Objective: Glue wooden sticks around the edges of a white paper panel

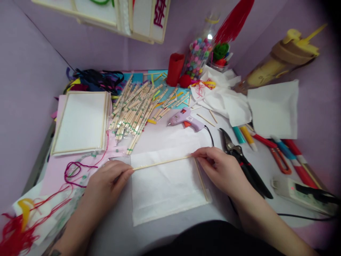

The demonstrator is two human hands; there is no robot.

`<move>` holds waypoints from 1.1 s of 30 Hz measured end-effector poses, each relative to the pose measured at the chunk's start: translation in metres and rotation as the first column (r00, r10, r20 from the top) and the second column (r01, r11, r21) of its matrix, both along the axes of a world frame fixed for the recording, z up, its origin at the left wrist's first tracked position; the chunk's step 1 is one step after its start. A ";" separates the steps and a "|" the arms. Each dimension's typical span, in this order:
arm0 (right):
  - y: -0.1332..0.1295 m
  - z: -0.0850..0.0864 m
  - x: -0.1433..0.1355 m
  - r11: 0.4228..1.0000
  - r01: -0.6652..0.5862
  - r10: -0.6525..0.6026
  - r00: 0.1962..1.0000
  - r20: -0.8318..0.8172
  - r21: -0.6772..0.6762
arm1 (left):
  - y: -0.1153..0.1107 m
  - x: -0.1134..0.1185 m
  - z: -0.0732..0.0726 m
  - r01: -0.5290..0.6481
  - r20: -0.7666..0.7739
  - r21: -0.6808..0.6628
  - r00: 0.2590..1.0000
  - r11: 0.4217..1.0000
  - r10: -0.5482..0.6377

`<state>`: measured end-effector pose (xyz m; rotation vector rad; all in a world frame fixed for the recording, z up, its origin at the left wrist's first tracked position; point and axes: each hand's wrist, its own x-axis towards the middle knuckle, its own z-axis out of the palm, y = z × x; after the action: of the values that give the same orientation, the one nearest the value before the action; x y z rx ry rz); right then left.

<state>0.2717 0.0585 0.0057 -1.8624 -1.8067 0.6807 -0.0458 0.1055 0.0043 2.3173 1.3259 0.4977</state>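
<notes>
A thin wooden stick point(162, 163) stretches between my two hands, lying across the upper part of a white fabric sheet point(165, 192). My left hand point(112, 177) pinches its left end. At the other end, my right hand point(217, 167) pinches it near the sheet's upper right corner. A second wooden stick point(201, 179) runs down the sheet's right side, below my right hand. The purple glue gun point(186, 119) lies on its side beyond the sheet, and pruning shears point(243, 160) rest just right of my right hand.
Bundled wooden sticks point(135, 110) are heaped behind the sheet. White framed panels point(81, 122) are stacked at left, near red yarn point(20, 231). A bottle of pompoms point(198, 57) stands at the back. At right are a tumbler point(279, 60), markers point(247, 138) and a power strip point(301, 195).
</notes>
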 end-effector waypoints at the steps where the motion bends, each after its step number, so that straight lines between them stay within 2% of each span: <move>1: 0.000 0.000 0.000 1.000 -0.001 0.001 1.000 0.004 -0.002 | 0.000 0.000 -0.001 -0.001 -0.003 -0.001 1.000 1.000 0.001; 12: -0.003 -0.008 0.004 1.000 -0.020 0.021 0.998 0.053 -0.021 | -0.004 0.000 -0.002 -0.071 -0.015 -0.025 0.997 0.997 0.070; 33: -0.004 -0.008 0.004 0.999 -0.042 0.041 0.997 0.058 0.012 | -0.002 0.003 -0.003 -0.060 -0.057 -0.025 0.997 0.998 0.058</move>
<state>0.2759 0.0548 -0.0022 -1.8585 -1.8862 0.6349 -0.0429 0.1036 0.0016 2.2919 1.4224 0.4339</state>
